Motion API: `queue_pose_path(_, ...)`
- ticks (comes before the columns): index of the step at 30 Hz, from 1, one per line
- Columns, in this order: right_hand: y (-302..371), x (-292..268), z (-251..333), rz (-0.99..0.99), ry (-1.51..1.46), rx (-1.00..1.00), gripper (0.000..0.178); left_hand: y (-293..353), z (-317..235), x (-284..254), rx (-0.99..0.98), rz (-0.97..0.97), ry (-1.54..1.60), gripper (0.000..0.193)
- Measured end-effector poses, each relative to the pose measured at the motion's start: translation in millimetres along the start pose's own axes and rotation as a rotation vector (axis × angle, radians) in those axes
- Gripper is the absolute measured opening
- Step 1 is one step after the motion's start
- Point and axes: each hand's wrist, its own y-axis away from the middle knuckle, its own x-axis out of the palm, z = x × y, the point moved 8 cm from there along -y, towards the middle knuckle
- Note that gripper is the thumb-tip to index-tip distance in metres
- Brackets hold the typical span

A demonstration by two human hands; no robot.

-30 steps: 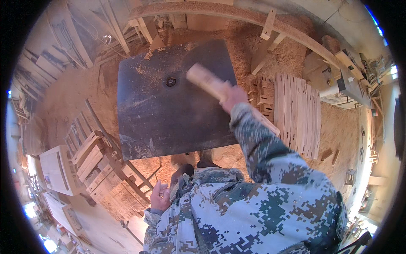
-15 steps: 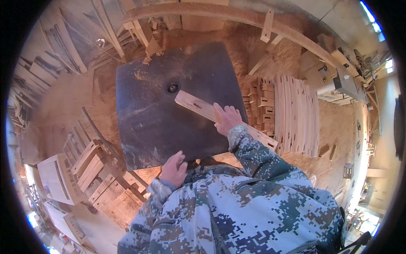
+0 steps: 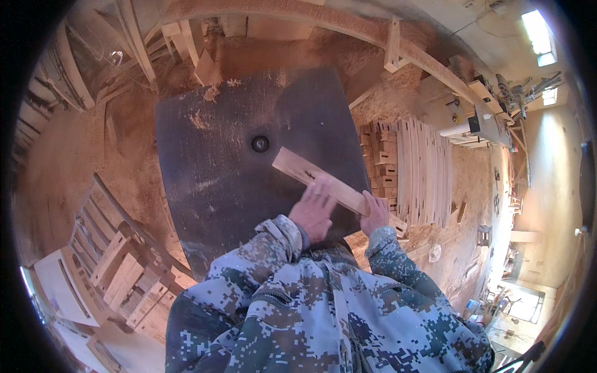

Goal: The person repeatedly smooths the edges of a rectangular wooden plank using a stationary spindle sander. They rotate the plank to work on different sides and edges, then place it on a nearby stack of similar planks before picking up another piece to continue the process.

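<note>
A pale wooden board (image 3: 343,192) with slots cut in it lies slantwise on a dark machine table (image 3: 217,205). Its far end rests just right of a round spindle (image 3: 260,144) set in the table top, with a small gap between them. My left hand (image 3: 313,214) has its fingers on the board's near edge, around the middle, slightly smeared by motion. Closer to the board's right end, my right hand (image 3: 374,213) grips it with the fingers over the top. That end sticks out past the table's edge.
Right of the table stand stacked slotted blocks (image 3: 384,158) and a row of long pale boards (image 3: 424,174). A rack (image 3: 99,227) and more cut timber (image 3: 127,273) are at the left. A curved beam (image 3: 298,11) spans the far side, over sawdust.
My left hand has come up from the table's near edge onto the board. My right hand has slid along the board toward its right end. The board's far end has shifted right and nearer.
</note>
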Motion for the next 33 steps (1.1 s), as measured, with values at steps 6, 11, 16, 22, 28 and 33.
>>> queue_pose_path(6, -1, 3, 2, -0.019, 0.048, 0.047, 0.077, -31, 49, -30, -0.033, -0.266, 0.013, 0.044)
queue_pose_path(11, -5, 6, 18, -0.003, -0.028, 0.111, 0.080, -67, 99, -45, -0.063, -0.292, 0.057, 0.024)
queue_pose_path(16, -18, 12, 37, 0.042, 0.002, 0.137, 0.081, -77, 119, -55, -0.096, -0.433, 0.077, 0.027)
queue_pose_path(22, -18, 15, 42, 0.090, -0.040, 0.168, 0.077, -75, 126, -56, -0.060, -0.475, 0.123, 0.027)
queue_pose_path(28, -9, 21, 53, 0.076, -0.002, 0.113, 0.075, -71, 129, -57, -0.039, -0.440, 0.121, 0.026)
queue_pose_path(33, -6, 22, 57, 0.074, -0.032, 0.054, 0.073, -59, 130, -62, -0.037, -0.495, 0.139, 0.024)
